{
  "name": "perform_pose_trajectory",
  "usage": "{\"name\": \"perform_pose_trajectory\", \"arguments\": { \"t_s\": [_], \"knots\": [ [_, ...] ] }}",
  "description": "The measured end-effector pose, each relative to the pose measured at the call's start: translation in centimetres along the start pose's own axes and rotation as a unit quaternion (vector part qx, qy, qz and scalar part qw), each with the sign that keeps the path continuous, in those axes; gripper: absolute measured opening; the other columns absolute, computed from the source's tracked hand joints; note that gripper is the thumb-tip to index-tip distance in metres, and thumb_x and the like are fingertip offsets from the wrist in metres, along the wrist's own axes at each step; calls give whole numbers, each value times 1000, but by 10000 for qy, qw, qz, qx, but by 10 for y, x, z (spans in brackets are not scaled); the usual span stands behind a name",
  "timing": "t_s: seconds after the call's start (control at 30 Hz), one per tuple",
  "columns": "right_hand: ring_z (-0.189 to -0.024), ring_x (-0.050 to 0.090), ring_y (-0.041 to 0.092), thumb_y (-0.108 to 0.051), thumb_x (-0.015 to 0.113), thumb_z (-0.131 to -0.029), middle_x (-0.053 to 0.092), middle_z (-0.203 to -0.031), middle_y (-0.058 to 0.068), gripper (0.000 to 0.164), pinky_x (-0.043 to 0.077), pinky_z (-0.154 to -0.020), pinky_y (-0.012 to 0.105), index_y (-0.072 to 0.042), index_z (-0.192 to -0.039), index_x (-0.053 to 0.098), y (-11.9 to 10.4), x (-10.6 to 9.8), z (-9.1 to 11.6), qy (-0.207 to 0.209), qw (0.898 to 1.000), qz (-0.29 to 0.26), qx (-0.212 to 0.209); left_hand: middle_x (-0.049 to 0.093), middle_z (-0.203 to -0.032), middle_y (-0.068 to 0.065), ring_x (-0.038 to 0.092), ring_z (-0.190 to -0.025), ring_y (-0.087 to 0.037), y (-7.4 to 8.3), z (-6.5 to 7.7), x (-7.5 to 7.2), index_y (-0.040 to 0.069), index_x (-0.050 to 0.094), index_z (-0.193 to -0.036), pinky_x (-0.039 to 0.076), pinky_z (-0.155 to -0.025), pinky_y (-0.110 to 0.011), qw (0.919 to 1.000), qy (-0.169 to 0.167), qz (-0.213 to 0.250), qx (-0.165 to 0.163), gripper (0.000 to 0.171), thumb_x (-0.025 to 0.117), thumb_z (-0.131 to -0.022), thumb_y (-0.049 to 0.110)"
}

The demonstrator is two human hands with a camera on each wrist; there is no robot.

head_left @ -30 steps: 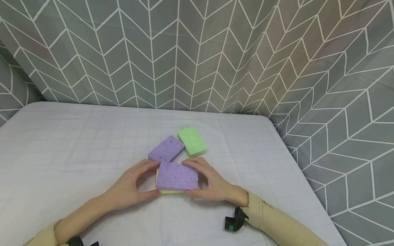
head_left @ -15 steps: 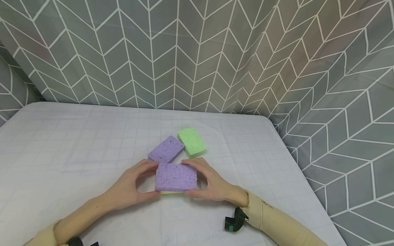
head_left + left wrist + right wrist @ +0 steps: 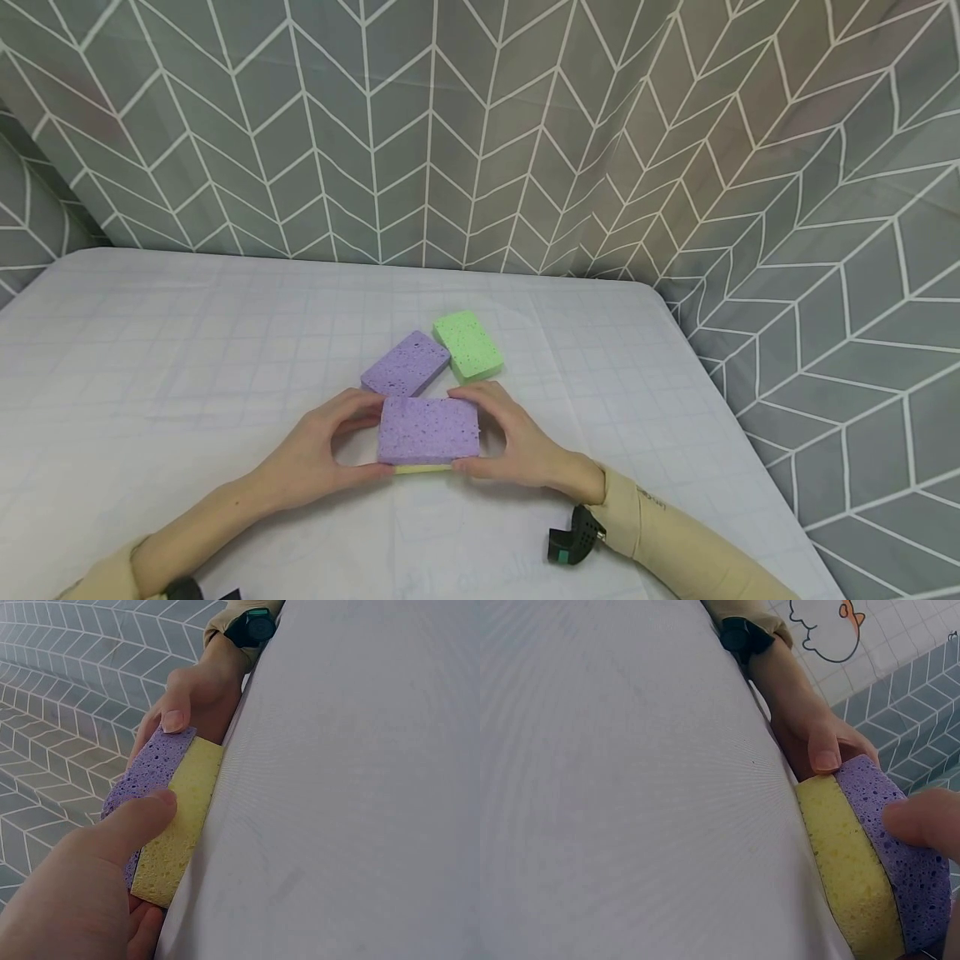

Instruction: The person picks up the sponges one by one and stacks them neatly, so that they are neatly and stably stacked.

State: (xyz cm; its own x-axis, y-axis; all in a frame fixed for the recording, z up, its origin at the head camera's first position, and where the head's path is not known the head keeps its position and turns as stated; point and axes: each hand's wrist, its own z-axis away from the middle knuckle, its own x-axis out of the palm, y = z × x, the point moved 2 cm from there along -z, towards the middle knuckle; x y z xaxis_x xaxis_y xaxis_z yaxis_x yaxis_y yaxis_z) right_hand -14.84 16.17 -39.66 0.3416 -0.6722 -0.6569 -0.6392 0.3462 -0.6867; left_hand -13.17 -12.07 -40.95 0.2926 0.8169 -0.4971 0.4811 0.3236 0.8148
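A purple sponge (image 3: 428, 431) lies flat on top of a yellow sponge (image 3: 180, 825), which rests on the white-covered table. From the head view only a thin front strip of the yellow one shows. My left hand (image 3: 315, 458) grips the stack's left end, thumb in front at the seam between both sponges and fingers behind. At the right end, my right hand (image 3: 517, 442) pinches the purple sponge, its thumb (image 3: 915, 820) against the front face. Just behind lie a second purple sponge (image 3: 406, 364) and a green sponge (image 3: 468, 346), set at angles with corners close together.
The white cloth (image 3: 225, 333) with faint grid lines covers the table, whose far edge meets a grey patterned curtain (image 3: 397, 133). More curtain hangs along the right side. A black wrist device (image 3: 576, 535) sits below my right cuff.
The top purple sponge has shifted slightly left and turned a little, so the yellow edge at its left no longer shows. My right fingers have slid slightly right along its back edge.
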Motion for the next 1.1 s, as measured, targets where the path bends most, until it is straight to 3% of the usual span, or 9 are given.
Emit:
{"name": "perform_pose_trajectory", "arguments": {
  "t_s": [1.1],
  "knots": [
    [-133,45,21,-24,80,-78,48,-144,6,77,37,-119,44,-13,-146,45,1,-2,-1,-135,9996,-240,78,59,-130,3,63,-118,-12,1,-1,0,19,54,-137,54,-102,-27,10000,-19,-85,-43,76,88,-73,43]
  ]
}}
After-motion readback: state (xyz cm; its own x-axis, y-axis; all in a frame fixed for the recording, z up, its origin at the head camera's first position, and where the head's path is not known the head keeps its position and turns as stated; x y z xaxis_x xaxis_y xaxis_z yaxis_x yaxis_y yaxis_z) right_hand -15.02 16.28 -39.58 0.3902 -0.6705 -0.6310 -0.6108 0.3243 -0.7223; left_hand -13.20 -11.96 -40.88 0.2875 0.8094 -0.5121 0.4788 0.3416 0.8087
